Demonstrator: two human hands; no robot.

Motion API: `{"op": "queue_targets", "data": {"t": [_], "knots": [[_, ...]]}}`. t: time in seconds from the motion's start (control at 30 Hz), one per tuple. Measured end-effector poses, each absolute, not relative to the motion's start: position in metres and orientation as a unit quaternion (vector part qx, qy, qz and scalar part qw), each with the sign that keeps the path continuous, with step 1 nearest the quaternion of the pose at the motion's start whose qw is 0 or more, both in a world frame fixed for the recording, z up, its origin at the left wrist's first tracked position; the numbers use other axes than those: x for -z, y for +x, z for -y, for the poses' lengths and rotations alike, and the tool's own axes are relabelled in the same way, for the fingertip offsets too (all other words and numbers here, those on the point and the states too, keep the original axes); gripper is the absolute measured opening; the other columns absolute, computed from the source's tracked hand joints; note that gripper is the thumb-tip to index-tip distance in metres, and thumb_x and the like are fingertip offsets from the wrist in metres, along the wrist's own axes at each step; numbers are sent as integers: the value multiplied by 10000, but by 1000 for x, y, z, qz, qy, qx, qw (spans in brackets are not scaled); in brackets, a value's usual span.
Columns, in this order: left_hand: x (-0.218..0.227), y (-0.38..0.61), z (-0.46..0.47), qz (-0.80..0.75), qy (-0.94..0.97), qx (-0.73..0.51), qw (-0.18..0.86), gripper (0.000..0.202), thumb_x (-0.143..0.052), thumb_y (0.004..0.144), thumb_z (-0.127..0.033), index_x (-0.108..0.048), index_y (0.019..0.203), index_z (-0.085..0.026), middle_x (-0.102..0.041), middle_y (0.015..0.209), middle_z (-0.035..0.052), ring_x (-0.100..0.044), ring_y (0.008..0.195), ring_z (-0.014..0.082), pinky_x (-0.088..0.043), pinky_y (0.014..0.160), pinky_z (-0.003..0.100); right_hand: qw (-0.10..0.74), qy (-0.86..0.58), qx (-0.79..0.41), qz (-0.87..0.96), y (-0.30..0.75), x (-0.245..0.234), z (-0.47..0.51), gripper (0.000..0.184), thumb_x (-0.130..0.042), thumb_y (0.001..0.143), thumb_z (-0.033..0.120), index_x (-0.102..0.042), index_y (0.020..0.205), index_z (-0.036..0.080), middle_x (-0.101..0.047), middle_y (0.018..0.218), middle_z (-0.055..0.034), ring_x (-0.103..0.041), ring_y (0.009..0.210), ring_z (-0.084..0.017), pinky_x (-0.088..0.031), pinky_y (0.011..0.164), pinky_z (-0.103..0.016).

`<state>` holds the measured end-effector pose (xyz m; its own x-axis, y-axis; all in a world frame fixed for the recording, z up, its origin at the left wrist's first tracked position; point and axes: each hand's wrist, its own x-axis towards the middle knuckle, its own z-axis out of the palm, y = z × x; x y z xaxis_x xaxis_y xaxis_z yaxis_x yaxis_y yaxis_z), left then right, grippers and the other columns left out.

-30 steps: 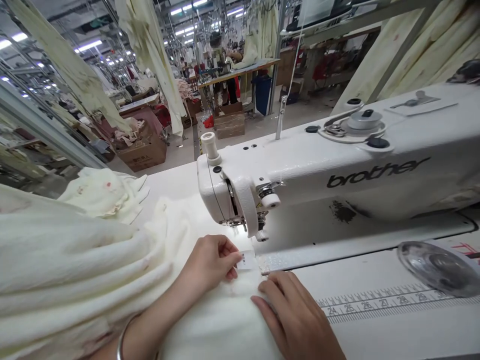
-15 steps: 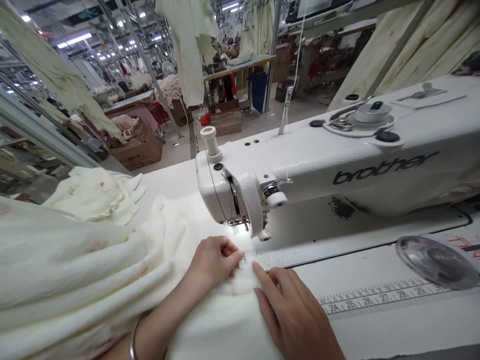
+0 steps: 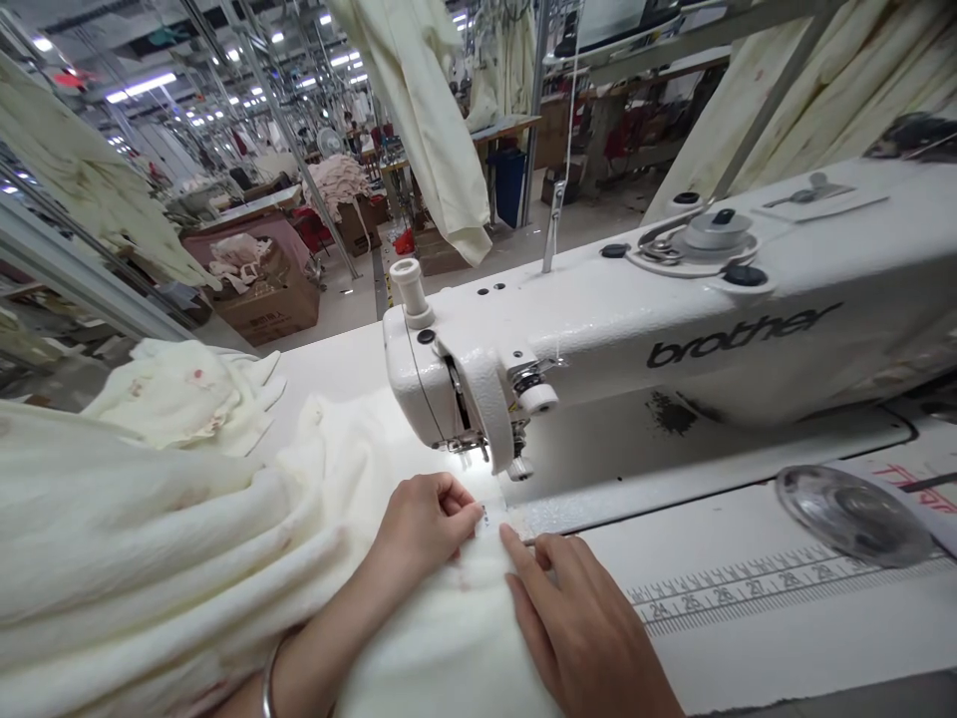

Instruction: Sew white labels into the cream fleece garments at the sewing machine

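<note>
Pinched a small white label with dark print (image 3: 486,517) near its left edge in the left grip (image 3: 425,516), with the thumb closed against the bent forefinger. Wore a thin silver-coloured metal bangle (image 3: 267,680) on that wrist. Spread the right grip (image 3: 579,610) loosely, palm down, with a gap between thumb and forefinger, and set the forefinger's tip just beside the label's right side. Could not tell label from cloth under that tip. Had the label over soft cream cloth (image 3: 449,643), just in front of the needle end of a white metal sewing machine (image 3: 583,324) lettered "brother" in black. Had to the right, on the white counter (image 3: 755,653), a black printed ruler scale (image 3: 724,596) and a round see-through domed piece (image 3: 852,515). Had heaped cream folds with faint reddish marks (image 3: 142,543) to the left, and a smaller cream bundle (image 3: 175,394) behind. Faced, beyond the counter, a long hanging cream fabric piece (image 3: 430,125) and a brown cardboard box (image 3: 269,304) on the floor (image 3: 359,299).
</note>
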<state>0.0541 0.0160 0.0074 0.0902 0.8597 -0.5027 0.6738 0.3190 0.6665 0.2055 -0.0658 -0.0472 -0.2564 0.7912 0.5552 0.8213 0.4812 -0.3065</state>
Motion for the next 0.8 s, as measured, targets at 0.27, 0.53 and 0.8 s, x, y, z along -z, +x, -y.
{"op": "queue_targets", "data": {"t": [0.27,0.53,0.8], "knots": [[-25,36,18,-541,820,-91,166,301,-475,884,-157,-534,1179,-165,-656,1029,81,-667,871,216,-574,755,380,350,-499,37,792,205,47,66,292,-403,961,127,-581,1177,44,-485,791,-64,-460,692,-175,-387,585,-301],[-12,16,32,-284,958,-16,32,471,-423,927,-147,-357,1373,-10,-429,1427,190,-318,1379,275,-414,1085,392,361,-500,34,787,205,46,65,293,-396,967,131,-593,1167,46,-480,776,-53,-462,687,-165,-379,593,-295],[-9,13,27,-278,960,-5,35,509,-418,924,-165,-323,1411,-52,-383,1460,179,-313,1380,277,-402,1092,398,355,-505,31,786,205,47,64,303,-375,971,139,-599,1156,53,-488,769,-53,-476,680,-165,-396,593,-292]]}}
